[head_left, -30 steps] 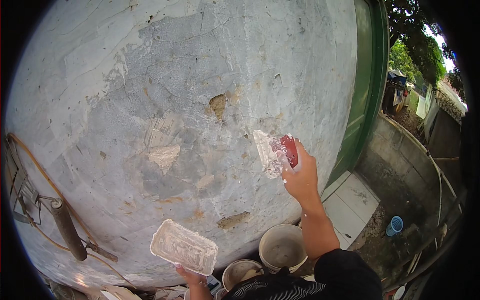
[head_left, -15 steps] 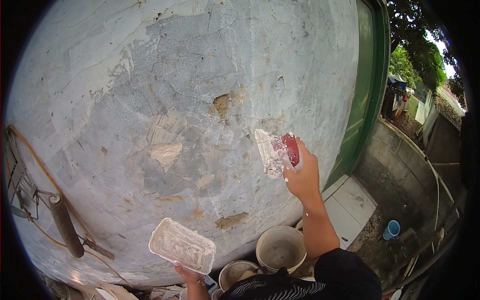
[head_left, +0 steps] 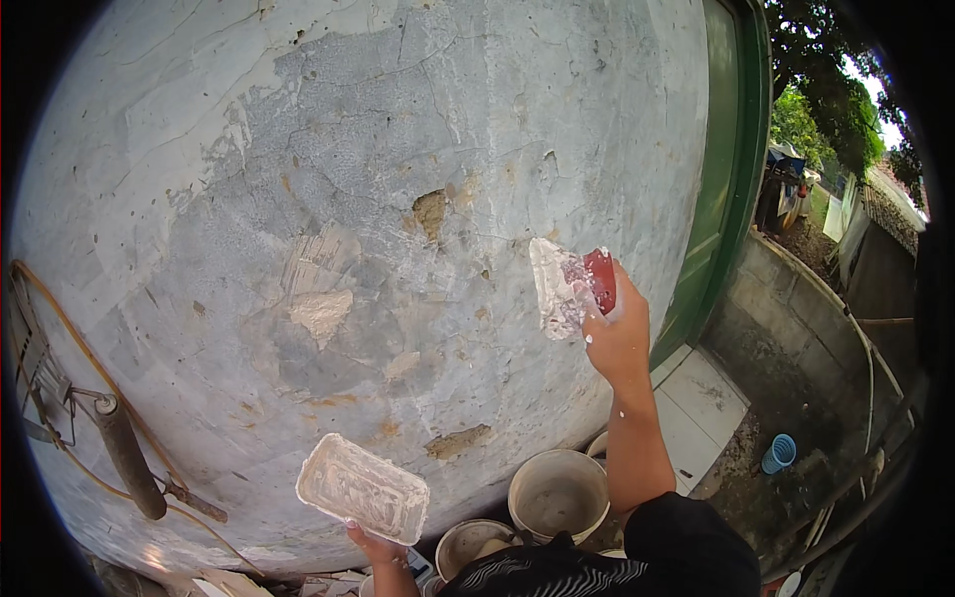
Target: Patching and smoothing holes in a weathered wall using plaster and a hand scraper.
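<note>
Right hand (head_left: pixel 619 338) grips a red-handled trowel (head_left: pixel 567 287) flat against the cracked wall (head_left: pixel 298 179); left hand (head_left: pixel 378 545) holds a plaster-smeared board (head_left: pixel 362 488) above buckets (head_left: pixel 557 495).

Single head-worn fisheye view faces a patched wall (head_left: pixel 398 199) closely, angled slightly downward.

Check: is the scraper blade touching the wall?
Cannot tell. In the head view the right hand holds the scraper blade flat over the wall, and no contact line or gap shows from this angle.
</note>
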{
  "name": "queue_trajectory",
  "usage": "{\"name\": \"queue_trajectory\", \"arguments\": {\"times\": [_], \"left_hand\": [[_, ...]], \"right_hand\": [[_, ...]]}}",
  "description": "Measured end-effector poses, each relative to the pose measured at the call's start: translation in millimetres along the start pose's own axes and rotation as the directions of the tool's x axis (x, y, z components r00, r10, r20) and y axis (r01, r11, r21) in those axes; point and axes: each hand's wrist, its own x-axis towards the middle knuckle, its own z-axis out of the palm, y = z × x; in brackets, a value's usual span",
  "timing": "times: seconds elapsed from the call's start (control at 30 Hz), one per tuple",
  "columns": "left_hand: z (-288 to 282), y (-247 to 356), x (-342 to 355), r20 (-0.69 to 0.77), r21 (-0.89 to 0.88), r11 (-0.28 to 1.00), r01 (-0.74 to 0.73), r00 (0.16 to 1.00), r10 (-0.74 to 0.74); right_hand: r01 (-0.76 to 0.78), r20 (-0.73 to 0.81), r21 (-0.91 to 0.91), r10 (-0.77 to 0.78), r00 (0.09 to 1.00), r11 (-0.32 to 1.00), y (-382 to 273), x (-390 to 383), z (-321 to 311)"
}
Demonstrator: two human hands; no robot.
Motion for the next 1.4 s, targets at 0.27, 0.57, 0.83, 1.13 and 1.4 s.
{"name": "queue_trajectory", "arguments": {"times": [0.27, 0.57, 0.83, 1.13, 1.4], "left_hand": [[-2.5, -2.5, -2.0, 0.007, 0.032, 0.999, 0.003, 1.000, -0.003], [-4.4, -0.3, -4.7, 0.015, 0.008, 1.000, 0.022, 1.000, -0.022], [-5.8, 5.8, -7.3, -0.017, 0.009, 1.000, 0.002, 1.000, -0.002], [-1.2, 6.1, -9.3, -0.028, 0.033, 0.999, 0.017, 0.999, -0.016], [0.9, 7.3, -10.8, 0.029, 0.031, 1.000, -0.001, 1.000, 0.000]], "right_hand": [[0.035, -0.047, 0.128, -0.029, 0.998, 0.991, 1.1, 4.2, -5.1], [0.008, -0.031, 0.047, -0.006, 0.999, 0.999, -4.7, 5.9, -3.5], [0.036, -0.083, 0.112, -0.027, 0.996, 0.993, 16.5, 17.8, -3.1], [0.058, -0.053, 0.016, -0.057, 0.997, 0.998, 22.1, 23.5, -2.3], [-0.038, 0.051, -0.051, 0.040, 0.998, 0.998, 39.4, -23.3, 4.0]]}}
